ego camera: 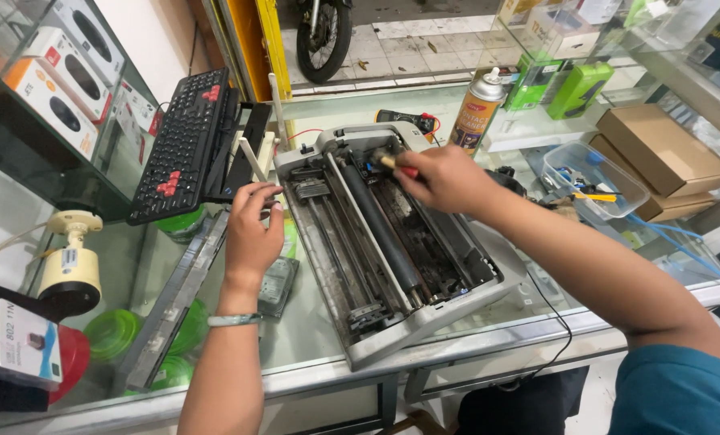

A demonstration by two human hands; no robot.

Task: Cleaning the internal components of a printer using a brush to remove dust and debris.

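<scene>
You were mid-cleaning: your right hand (pixel 444 179) gripped a red-handled brush (pixel 394 165) over the opened printer (pixel 392 242) on the glass tabletop (pixel 311 330), your left hand (pixel 251 234) open, steadying its edge. Next called for short, light strokes along the roller (pixel 380 229).

The middle of the frame is filled by the open printer (pixel 392 242), with the black roller (pixel 380 229) lying along its inside. The left edge is blocked by a black keyboard (pixel 184 145) standing upright. At the upper right, the way is shut by a spray can (pixel 479 109), a clear tub (pixel 593 179) and brown boxes (pixel 666 157). Bare glass counter (pixel 307 330) is seen at the lower middle, just left of the printer.
</scene>
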